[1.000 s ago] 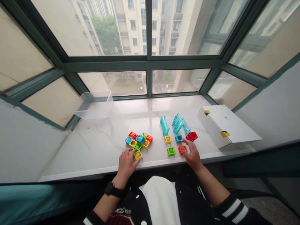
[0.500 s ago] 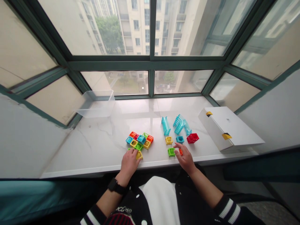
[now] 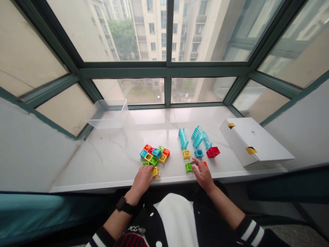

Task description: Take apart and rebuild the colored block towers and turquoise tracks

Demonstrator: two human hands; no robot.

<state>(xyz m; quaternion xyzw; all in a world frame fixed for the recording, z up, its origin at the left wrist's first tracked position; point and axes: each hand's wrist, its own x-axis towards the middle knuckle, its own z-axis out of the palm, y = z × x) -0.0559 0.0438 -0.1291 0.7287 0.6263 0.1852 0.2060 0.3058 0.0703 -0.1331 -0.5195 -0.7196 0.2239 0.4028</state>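
Observation:
My left hand [image 3: 142, 179] is closed on a yellow hollow cube block [image 3: 156, 172] at the near edge of a cluster of joined blocks. A green block [image 3: 154, 161] in the cluster lies just beyond its fingertips, and a blue block [image 3: 156, 152] sits raised on top. My right hand [image 3: 203, 175] hovers with its fingers apart, the thumb right beside a loose green block [image 3: 189, 167]. An orange-red block [image 3: 205, 165] is partly hidden behind that hand. Farther back are a yellow block [image 3: 186, 154], a blue block [image 3: 198, 153] and a red block [image 3: 213, 152].
Translucent blue track pieces [image 3: 183, 138] lie behind the loose blocks. A clear plastic bin [image 3: 109, 123] stands at the back left, and a white box [image 3: 259, 142] at the right. Windows rise behind the white sill [image 3: 102, 171], whose front edge is close to me.
The yellow block in my left hand has shifted slightly toward me, away from the cluster. My right hand has moved a little, showing more of the orange-red block. The whole view has shifted slightly.

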